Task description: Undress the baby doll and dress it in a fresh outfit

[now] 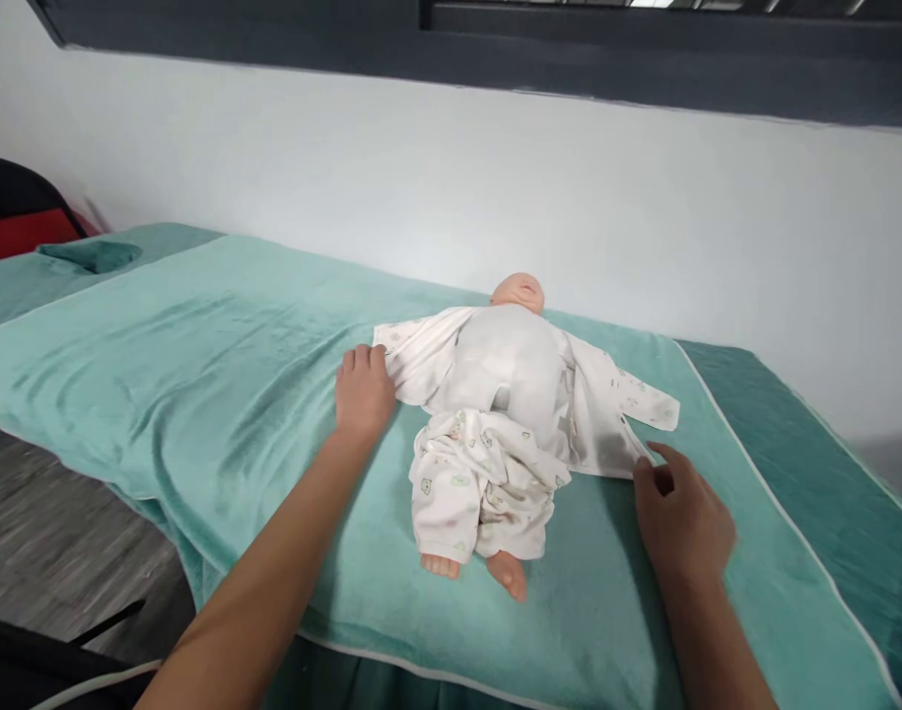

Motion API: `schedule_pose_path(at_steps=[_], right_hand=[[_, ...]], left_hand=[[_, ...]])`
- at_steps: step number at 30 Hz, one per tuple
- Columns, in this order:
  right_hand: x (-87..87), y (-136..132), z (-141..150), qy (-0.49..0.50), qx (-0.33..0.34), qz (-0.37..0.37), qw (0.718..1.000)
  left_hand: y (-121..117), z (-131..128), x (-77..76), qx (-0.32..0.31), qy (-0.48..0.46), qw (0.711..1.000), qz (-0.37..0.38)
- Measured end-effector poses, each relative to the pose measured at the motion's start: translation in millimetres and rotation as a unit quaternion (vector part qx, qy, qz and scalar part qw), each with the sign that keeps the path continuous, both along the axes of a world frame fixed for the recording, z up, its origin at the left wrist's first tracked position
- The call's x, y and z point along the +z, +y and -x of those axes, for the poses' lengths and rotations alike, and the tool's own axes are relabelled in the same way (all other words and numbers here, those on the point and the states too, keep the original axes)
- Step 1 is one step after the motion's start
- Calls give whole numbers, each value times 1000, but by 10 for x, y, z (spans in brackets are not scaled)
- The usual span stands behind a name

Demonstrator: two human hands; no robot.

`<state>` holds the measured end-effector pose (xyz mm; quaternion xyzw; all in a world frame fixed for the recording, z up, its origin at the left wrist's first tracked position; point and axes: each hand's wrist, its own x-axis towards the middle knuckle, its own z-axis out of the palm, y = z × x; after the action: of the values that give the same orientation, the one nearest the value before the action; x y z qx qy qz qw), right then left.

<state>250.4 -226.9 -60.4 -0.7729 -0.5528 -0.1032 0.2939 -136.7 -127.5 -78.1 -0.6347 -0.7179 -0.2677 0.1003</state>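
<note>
Right, the step in hand looks to be spreading the white shirt (594, 424) open around the doll (506, 365), which lies on its back on the green cover (221, 375), head towards the wall (332, 168). The hands are well apart: the right hand (683, 518) has thumb and forefinger pinched at the shirt's lower corner, while the left hand (366, 390) has its fingers curled against the other side, by the sleeve; whether it grips the cloth, I can't tell. The next move, I'd judge, calls for a light hold and an even draw on the thin fabric. Watch the patterned trousers (451, 483), bunched over the legs just below the torso; they could snag a panel brought inward. Otherwise, nothing blocks either hand; a pale cable (100, 682) and a red item (26, 235) sit off to the left.
</note>
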Motion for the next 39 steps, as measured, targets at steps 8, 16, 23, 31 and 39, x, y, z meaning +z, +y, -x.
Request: schedule_pose_path(at_steps=[8, 16, 23, 31, 39], right_hand=[[111, 159, 547, 290, 326, 20, 900], [163, 264, 587, 390, 488, 113, 772], [152, 140, 543, 398, 495, 147, 758], [84, 181, 602, 310, 396, 88, 860], [70, 199, 638, -13, 291, 38, 956]], left_hand=[[-193, -218, 91, -300, -241, 923, -1], [-330, -228, 233, -351, -454, 792, 208], [-252, -295, 105, -294, -214, 929, 69], [-279, -266, 119, -272, -218, 936, 56], [-323, -237, 168, -288, -326, 894, 111]])
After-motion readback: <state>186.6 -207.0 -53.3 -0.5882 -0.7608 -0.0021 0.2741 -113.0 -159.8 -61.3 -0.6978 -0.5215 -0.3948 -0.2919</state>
